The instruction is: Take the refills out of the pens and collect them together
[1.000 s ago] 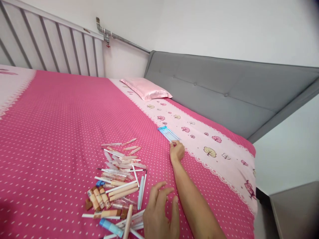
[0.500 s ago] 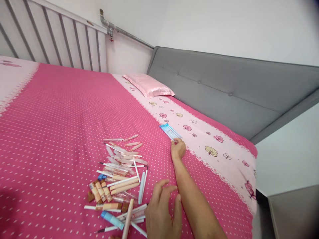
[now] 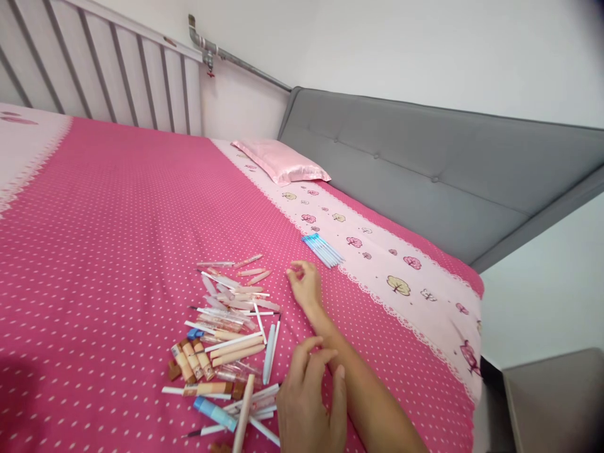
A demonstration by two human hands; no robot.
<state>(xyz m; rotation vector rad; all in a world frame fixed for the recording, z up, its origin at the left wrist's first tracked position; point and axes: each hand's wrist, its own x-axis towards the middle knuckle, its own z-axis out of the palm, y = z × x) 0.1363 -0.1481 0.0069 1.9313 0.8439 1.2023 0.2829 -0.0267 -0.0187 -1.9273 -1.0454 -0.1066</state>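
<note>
My right hand [image 3: 306, 286] lies on the pink dotted bedsheet [image 3: 117, 214], fingers loosely curled and holding nothing. It is between a neat row of blue pens [image 3: 323, 250] to its upper right and a scattered pile of cosmetic pens and tubes [image 3: 229, 333] to its left, touching neither. My left hand [image 3: 311, 402] is at the bottom edge with fingers spread and nothing in it, right beside the near end of the pile. A blue tube [image 3: 214, 413] and white sticks lie just left of it.
A pink satin pillow [image 3: 280, 162] lies at the head of the bed against a grey padded headboard [image 3: 425, 170]. A slatted grey rail [image 3: 104, 69] runs along the far side. The bed's right edge drops off beside a grey cabinet [image 3: 552, 402].
My right hand has let go of the blue pens and drawn back to the left, toward the pile. The blue pens stay in their row. My left hand has barely moved.
</note>
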